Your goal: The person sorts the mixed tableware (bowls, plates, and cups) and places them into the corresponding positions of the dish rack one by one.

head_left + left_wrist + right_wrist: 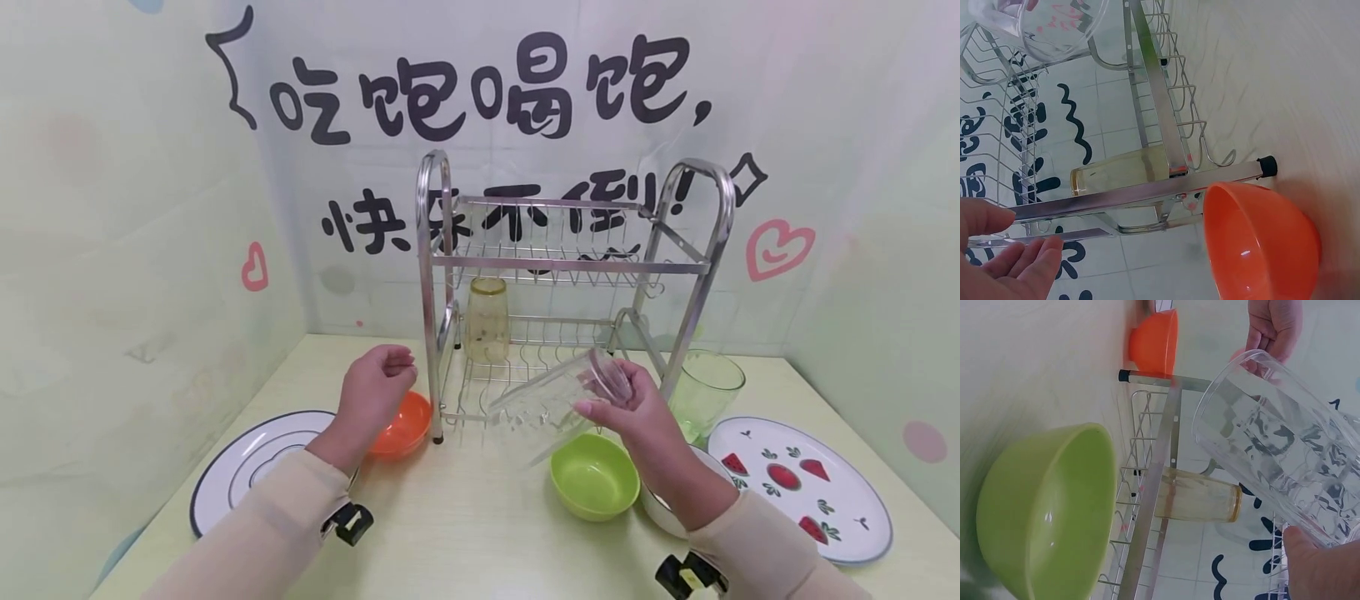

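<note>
My right hand (651, 429) grips a clear patterned glass (543, 408) by its thick end, in front of the dish rack (573, 267). The glass is tilted, its wide mouth pointing down and left. My left hand (375, 396) hovers beside the rack's left front post, holding nothing; its thumb and fingers are loosely bent and apart in the left wrist view. On the rack's lower shelf, at the left, an amber-tinted glass (487, 321) stands upside down. Beneath the clear glass sits a green bowl (596, 479). An orange bowl (1263, 244) lies below my left hand.
A white plate with a dark rim (225, 467) lies at the left. To the right of the rack are a green-tinted glass (705, 387), a watermelon-patterned plate (847, 508) and a white bowl (663, 512) partly hidden by my right arm. A printed backdrop stands behind.
</note>
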{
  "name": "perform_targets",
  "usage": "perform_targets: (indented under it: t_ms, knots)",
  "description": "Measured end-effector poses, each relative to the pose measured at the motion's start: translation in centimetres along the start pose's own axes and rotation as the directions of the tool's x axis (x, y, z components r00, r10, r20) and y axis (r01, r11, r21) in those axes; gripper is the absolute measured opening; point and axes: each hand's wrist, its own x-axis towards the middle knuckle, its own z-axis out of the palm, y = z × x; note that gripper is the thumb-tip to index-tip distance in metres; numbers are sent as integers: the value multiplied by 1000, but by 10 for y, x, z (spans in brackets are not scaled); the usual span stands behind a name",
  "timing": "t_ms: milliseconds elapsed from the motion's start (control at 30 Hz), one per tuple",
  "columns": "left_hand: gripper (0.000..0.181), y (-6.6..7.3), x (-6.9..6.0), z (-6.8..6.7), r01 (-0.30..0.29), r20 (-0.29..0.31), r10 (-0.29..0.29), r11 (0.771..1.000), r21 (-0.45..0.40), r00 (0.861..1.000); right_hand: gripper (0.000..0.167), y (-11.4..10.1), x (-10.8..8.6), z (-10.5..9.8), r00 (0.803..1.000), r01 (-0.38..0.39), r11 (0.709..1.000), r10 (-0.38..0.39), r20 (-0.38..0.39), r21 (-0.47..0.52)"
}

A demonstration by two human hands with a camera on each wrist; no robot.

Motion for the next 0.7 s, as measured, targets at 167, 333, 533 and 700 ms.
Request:
perform_targets:
  t_ms: [167, 333, 533, 700]
  knots:
    - [42, 1, 6, 0, -6, 18, 6, 1000, -11, 1000, 73, -5, 5, -1, 1000, 23, 1000, -23, -6, -14]
    - [48, 3, 12, 0, -1, 45, 0, 1000, 21, 999, 77, -9, 11, -2, 999, 40, 995, -41, -11, -88]
    - [53, 3, 22, 1, 9, 63, -11, 1000, 29, 998, 80, -13, 17, -2, 998, 55, 990, -58, -17, -131]
    - [55, 5, 29, 3, 8, 78, -8, 1000, 0, 997, 80, -13, 23, -3, 998, 58, 990, -62, -25, -125]
